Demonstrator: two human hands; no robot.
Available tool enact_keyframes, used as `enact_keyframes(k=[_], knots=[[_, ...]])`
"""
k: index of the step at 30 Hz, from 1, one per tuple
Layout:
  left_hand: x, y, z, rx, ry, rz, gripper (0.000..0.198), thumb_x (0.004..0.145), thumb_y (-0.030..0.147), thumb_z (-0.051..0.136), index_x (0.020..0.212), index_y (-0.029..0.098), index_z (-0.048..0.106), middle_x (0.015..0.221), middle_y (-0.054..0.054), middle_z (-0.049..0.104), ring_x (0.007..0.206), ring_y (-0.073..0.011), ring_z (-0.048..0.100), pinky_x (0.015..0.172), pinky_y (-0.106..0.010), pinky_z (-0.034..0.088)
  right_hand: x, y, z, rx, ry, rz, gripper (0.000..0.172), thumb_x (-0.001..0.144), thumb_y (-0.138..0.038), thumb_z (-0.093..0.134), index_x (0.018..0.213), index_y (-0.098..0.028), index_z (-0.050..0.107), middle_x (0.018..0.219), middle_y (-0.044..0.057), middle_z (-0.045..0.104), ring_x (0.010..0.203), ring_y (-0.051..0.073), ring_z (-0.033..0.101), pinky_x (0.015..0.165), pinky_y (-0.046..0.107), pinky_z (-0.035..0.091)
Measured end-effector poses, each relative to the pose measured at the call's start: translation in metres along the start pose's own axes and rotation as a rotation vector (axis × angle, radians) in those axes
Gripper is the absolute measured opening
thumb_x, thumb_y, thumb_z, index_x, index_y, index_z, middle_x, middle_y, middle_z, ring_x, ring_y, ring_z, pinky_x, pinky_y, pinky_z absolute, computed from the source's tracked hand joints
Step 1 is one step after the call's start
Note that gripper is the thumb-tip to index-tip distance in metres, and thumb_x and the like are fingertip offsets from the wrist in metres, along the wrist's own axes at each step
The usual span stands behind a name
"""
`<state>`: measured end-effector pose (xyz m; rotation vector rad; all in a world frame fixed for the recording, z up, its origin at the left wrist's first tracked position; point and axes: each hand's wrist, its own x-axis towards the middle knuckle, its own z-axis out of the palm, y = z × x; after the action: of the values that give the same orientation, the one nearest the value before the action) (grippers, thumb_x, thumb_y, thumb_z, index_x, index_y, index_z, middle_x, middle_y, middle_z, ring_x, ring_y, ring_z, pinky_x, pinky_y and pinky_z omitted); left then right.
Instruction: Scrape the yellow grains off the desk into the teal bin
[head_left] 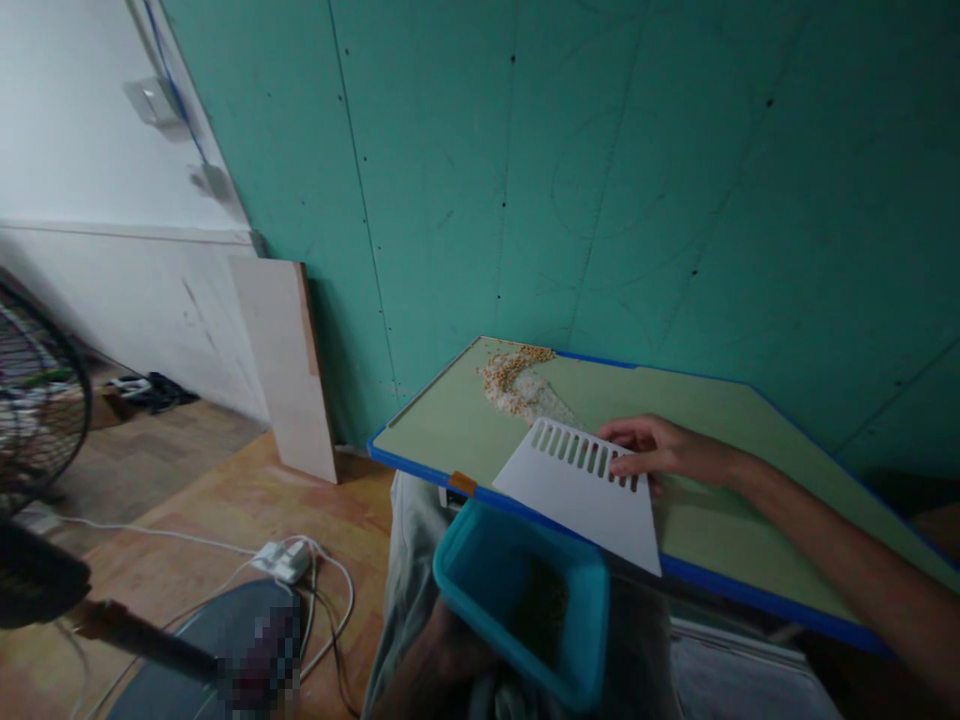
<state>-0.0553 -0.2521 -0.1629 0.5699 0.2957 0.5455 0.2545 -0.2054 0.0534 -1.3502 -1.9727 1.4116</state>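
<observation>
My right hand (pixel 646 450) grips the slotted edge of a white flat sheet (pixel 589 495), which lies tilted over the front edge of the green table (pixel 442 430). A spread of white grains and yellowish kernels (pixel 517 382) lies on the table beyond the sheet. My left hand (pixel 457 645) is at the side of a blue-green plastic bin (pixel 487 575), below the table edge and over my lap; its fingers are mostly hidden by the bin. Something dark and grainy shows at the bottom of the bin.
A green wall (pixel 450 180) rises right behind the table. A pale board (pixel 285 370) leans at the left. On the floor are a power strip (pixel 283 560) with white cables and a round grey base (pixel 202 650). A fan (pixel 37 400) stands far left.
</observation>
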Motion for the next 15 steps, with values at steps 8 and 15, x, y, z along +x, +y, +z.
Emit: enact_keyframes(k=[8,15], knots=[[-0.004,0.008,-0.021,-0.152,-0.015,0.073,0.061,0.081,0.069,0.052,0.106,0.019,0.076,0.113,-0.013,0.077,0.133,-0.0310,0.051,0.117,-0.042,0.032,-0.007,0.004,-0.019,-0.239,0.053,0.082,0.060,0.081,-0.053,0.070,0.129,-0.019,0.058,0.086,0.003,0.062,0.064,0.013,0.058,0.051,0.022,0.046],[-0.006,0.019,0.004,-0.172,-0.154,0.077,0.056,0.086,0.065,0.047,0.106,0.021,0.077,0.097,-0.006,0.082,0.133,-0.0326,0.052,0.114,-0.050,0.034,-0.027,-0.036,0.009,-0.480,0.525,-0.140,0.035,0.087,-0.051,0.063,0.101,-0.019,0.071,0.106,0.012,0.066,0.087,0.023,0.060,0.071,0.033,0.048]])
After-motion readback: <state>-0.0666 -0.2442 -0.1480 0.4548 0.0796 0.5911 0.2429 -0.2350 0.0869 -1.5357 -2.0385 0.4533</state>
